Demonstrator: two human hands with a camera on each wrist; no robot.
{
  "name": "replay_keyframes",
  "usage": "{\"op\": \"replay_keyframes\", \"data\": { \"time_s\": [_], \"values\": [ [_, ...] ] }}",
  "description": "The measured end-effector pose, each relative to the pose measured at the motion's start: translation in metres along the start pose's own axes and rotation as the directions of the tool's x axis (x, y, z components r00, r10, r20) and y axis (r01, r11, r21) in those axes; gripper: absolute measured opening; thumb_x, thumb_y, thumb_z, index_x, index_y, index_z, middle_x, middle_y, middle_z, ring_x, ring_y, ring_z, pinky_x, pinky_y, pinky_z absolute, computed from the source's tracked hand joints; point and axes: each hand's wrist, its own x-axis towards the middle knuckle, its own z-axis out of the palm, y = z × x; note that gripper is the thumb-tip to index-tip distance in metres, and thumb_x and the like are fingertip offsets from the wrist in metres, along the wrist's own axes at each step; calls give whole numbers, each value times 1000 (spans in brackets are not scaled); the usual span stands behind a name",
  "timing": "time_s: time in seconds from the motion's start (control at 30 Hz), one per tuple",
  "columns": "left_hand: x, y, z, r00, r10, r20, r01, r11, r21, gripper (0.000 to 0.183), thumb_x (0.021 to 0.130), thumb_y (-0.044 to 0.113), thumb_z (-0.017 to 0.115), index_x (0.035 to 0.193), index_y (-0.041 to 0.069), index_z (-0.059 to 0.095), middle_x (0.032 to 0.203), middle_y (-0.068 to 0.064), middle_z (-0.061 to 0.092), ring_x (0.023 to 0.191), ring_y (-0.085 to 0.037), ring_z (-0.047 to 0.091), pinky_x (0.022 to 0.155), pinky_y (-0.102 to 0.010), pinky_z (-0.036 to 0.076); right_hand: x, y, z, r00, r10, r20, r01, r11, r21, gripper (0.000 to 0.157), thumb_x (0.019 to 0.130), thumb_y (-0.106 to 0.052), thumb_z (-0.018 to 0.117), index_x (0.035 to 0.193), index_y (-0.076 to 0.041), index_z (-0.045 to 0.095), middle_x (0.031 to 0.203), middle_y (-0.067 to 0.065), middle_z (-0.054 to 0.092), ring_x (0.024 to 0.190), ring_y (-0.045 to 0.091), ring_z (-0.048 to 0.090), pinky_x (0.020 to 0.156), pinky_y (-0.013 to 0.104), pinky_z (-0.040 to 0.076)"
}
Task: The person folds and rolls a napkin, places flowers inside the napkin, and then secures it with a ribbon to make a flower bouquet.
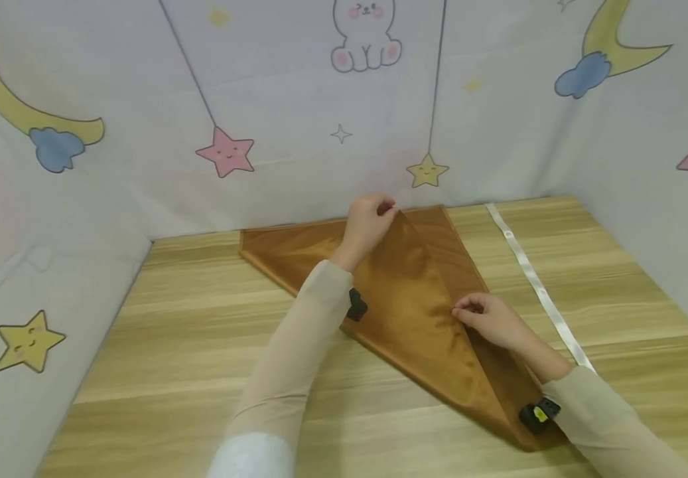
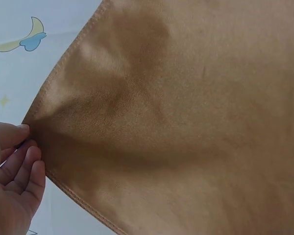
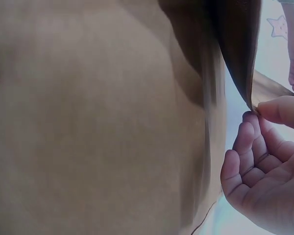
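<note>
A shiny brown cloth (image 1: 403, 292) is folded over diagonally on the table, its long folded edge slanting toward the front right. My left hand (image 1: 371, 220) pinches a corner of the upper layer near the back wall. In the left wrist view, thumb and fingers of the left hand (image 2: 17, 171) grip that stitched corner, with the cloth (image 2: 186, 107) spreading away from it. Lower down on the right, my right hand (image 1: 489, 320) pinches the upper layer's edge. Its thumb and index fingertip meet on the hem in the right wrist view, the right hand's (image 3: 264, 161) other fingers loosely curled.
A white strip with snaps (image 1: 537, 285) lies on the wood-grain table (image 1: 200, 358) to the right of the cloth. Behind and at both sides hang pale fabric walls (image 1: 296, 99) printed with stars, moons and a white animal.
</note>
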Motion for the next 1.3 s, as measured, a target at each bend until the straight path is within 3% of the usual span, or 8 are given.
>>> {"op": "replay_keyframes", "data": {
  "time_s": [0.2,0.93,1.13,1.3],
  "values": [
    [8,-1,10,998,-55,-5,55,998,-31,17,92,8,62,99,-5,70,96,-14,71,89,-23,64,81,-30,50,4,5,-6,1000,6,-7,-6,1000,-20,21,94,-15,60,101,4,66,94,11,67,84,18,57,72,32,47],
    [21,6,36,998,-62,-30,60,996,-61,17,92,6,62,102,-3,70,101,-15,71,94,-23,65,83,-27,51,17,26,-31,995,68,-74,-75,993,-96,25,94,-17,59,106,4,66,95,15,68,83,21,59,69,31,47],
    [22,6,41,995,-100,-29,97,991,-93,17,92,6,61,103,-4,70,102,-15,71,95,-24,65,83,-27,51,23,32,-34,993,70,-96,-82,988,-131,25,93,-18,60,104,4,67,93,14,69,81,20,60,68,30,47],
    [21,3,46,992,-117,-42,112,988,-105,16,91,4,62,102,-5,70,101,-16,71,94,-25,66,82,-28,52,29,34,-36,993,54,-104,-65,993,-103,24,93,-15,60,102,7,66,91,15,69,78,18,60,67,29,48]
  ]
}}
